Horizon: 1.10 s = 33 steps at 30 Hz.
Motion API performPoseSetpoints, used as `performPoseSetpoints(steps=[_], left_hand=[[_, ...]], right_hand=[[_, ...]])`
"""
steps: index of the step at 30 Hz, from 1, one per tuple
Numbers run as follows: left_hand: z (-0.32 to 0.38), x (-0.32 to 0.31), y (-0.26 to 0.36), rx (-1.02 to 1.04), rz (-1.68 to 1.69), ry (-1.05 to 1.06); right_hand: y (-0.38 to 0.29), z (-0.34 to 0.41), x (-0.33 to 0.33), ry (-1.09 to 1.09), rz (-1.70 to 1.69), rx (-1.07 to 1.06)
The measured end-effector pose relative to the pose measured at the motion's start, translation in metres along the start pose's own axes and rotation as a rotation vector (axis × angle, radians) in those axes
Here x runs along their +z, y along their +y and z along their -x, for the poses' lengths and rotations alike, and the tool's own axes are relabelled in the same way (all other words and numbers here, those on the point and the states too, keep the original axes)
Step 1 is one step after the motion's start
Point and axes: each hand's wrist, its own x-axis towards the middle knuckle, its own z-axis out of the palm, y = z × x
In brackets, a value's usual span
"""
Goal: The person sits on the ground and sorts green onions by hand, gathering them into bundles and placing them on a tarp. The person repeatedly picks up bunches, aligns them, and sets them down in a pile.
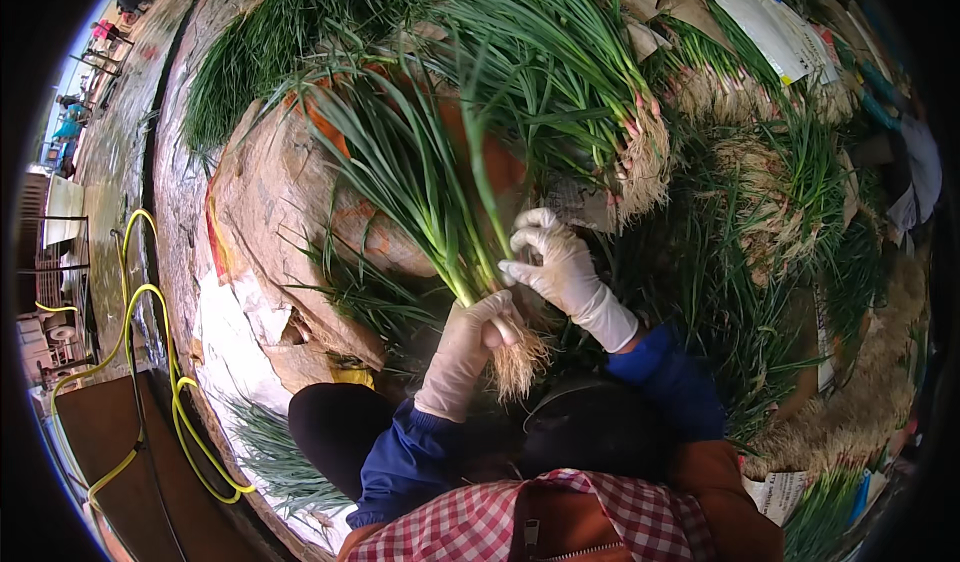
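My left hand [469, 348], in a pale glove, grips a small bunch of green garlic plants [442, 239] near the base. Their long leaves fan up and to the left, while pale stringy roots [519, 363] hang below my fingers. Beside the bunch, my gloved right hand [551, 262] has its thumb and curled fingers around the lower end of a single green leaf [484, 172], which is blurred. A larger pile of similar plants [555, 74] lies just beyond, with pinkish bases and root tufts pointing right.
Tan woven sacking [277, 187] covers a mound ahead on the left. More rooted bunches [757, 194] and loose leaves [697, 337] spread along the right. A yellow hose [176, 352] loops over a brown board [112, 442] at far left. People [109, 31] are in the distance.
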Motion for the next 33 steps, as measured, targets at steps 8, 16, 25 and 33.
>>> performPoseSetpoints(steps=[8,16,25,33], left_hand=[[0.018,0.011,0.022,-0.023,0.061,0.085],[0.022,0.001,0.012,-0.097,0.114,0.004],[0.024,0.007,0.012,-0.126,0.109,-0.005],[0.033,0.021,0.02,-0.154,0.179,0.048]], right_hand=[[-0.01,0.02,-0.005,-0.545,-0.264,0.277],[0.022,0.036,-0.014,-0.192,-1.461,0.381],[-0.013,0.006,0.01,-0.054,0.391,-0.223],[0.021,0.016,-0.015,-0.419,-0.559,0.367]])
